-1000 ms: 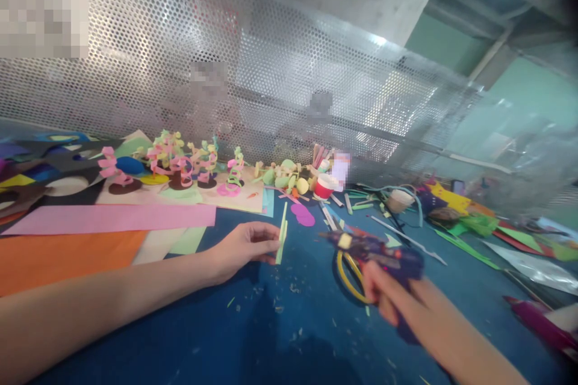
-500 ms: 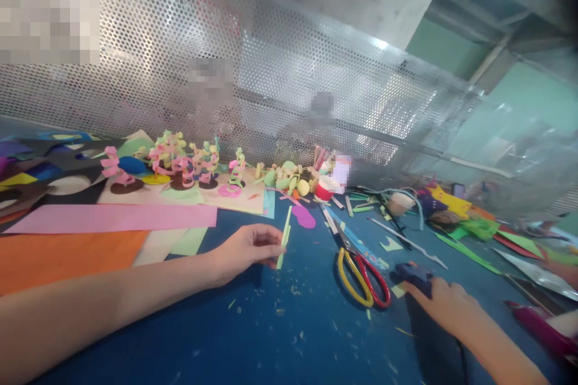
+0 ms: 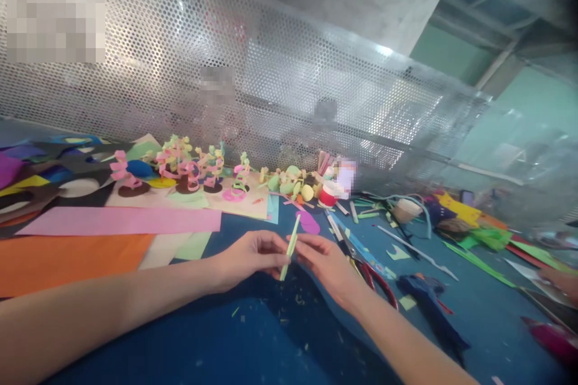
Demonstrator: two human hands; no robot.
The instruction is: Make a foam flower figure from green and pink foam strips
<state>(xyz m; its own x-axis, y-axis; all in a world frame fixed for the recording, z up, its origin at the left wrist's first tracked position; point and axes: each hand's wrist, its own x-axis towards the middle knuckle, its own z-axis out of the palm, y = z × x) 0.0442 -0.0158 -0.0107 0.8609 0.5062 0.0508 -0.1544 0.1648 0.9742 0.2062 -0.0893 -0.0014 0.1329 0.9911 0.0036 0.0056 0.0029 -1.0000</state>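
Both of my hands pinch a thin pale green paper strip (image 3: 289,248) that stands nearly upright over the blue table (image 3: 253,337). My left hand (image 3: 246,255) grips it from the left with thumb and fingers closed. My right hand (image 3: 323,261) meets it from the right, fingertips pressed on the strip's middle. A dark blue glue gun (image 3: 428,301) lies on the table to the right of my right wrist. Scissors with red and yellow handles (image 3: 377,280) lie partly hidden behind my right hand.
Pink (image 3: 121,221) and orange (image 3: 67,255) paper sheets lie at the left. Curled paper figures (image 3: 189,168) stand on a card by the perforated metal screen (image 3: 253,78). A red-and-white cup (image 3: 329,194), paper scraps and green offcuts (image 3: 474,258) litter the right side. Another person's hand (image 3: 557,283) shows at the far right.
My right hand set the glue gun down on the table at the right, then came left to the green strip. My left hand kept holding the strip.
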